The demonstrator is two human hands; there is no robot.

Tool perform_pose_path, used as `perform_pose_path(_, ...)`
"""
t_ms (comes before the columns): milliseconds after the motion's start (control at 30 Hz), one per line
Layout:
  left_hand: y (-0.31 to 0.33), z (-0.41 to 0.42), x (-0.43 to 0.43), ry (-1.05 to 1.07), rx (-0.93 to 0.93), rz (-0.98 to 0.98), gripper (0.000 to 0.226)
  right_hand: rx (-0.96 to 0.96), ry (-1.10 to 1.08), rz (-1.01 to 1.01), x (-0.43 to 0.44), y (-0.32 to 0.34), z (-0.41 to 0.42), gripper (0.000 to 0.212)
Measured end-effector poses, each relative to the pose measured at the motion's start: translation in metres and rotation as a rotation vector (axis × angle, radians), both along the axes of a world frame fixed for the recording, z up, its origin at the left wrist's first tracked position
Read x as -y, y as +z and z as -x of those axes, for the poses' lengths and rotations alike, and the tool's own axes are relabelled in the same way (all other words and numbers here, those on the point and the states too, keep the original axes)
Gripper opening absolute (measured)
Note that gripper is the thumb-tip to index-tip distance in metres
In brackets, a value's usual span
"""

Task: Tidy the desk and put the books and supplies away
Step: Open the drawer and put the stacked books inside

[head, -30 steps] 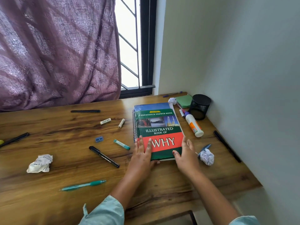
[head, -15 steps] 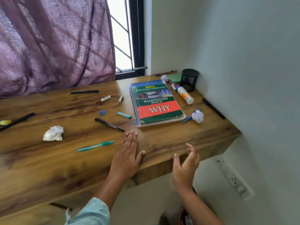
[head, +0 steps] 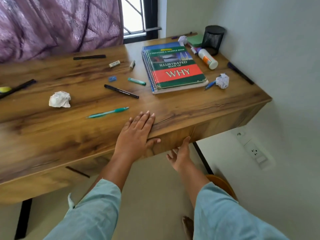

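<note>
A green and red book titled WHY (head: 175, 68) lies on top of spiral notebooks (head: 150, 73) at the right of the wooden desk (head: 69, 135). My left hand (head: 136, 135) rests flat on the desk's front edge, fingers together, holding nothing. My right hand (head: 180, 156) is below the desk's front panel, fingers spread and empty, thumb touching the panel's lower edge. Loose on the desk lie a teal pen (head: 108, 113), a black marker (head: 121, 91), a blue sharpener (head: 112, 78), a small teal eraser tube (head: 136, 81), a glue bottle (head: 207, 59) and crumpled paper balls (head: 59, 99) (head: 222, 80).
A black mesh pen cup (head: 213, 38) stands in the back right corner beside green sticky notes (head: 195, 39). A black pen (head: 239, 73) lies along the right wall. A purple curtain (head: 57, 23) hangs behind. A wall socket (head: 254, 151) sits low on the right; an orange stool edge (head: 221, 185) is underneath.
Both hands have left the book and drawn back to the desk's front edge. The left settled on the edge, the right dropped below the front panel. The view pulled back and down.
</note>
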State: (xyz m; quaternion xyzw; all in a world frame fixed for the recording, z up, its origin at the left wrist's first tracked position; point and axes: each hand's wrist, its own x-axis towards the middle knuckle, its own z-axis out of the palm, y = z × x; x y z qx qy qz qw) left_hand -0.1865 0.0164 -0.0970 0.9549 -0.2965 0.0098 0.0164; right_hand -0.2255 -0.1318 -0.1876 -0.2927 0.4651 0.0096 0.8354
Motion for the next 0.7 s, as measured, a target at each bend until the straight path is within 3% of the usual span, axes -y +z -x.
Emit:
perform_pose_path(133, -0.004, -0.002, -0.001, -0.003, 0.029, -0.02, 0.079, 0.073, -0.054, -0.118, -0.001, -0.008, -0.002, 0.088)
perform_pose_path(333, -0.006, -0.002, 0.0, 0.006, 0.023, -0.021, 0.08, 0.17, -0.058, -0.216, 0.0, -0.015, 0.007, 0.081)
perform_pose_path(700, -0.004, -0.003, 0.003, 0.045, 0.001, 0.018, 0.085, 0.145, 0.026, -0.239, 0.014, -0.022, 0.009, 0.092)
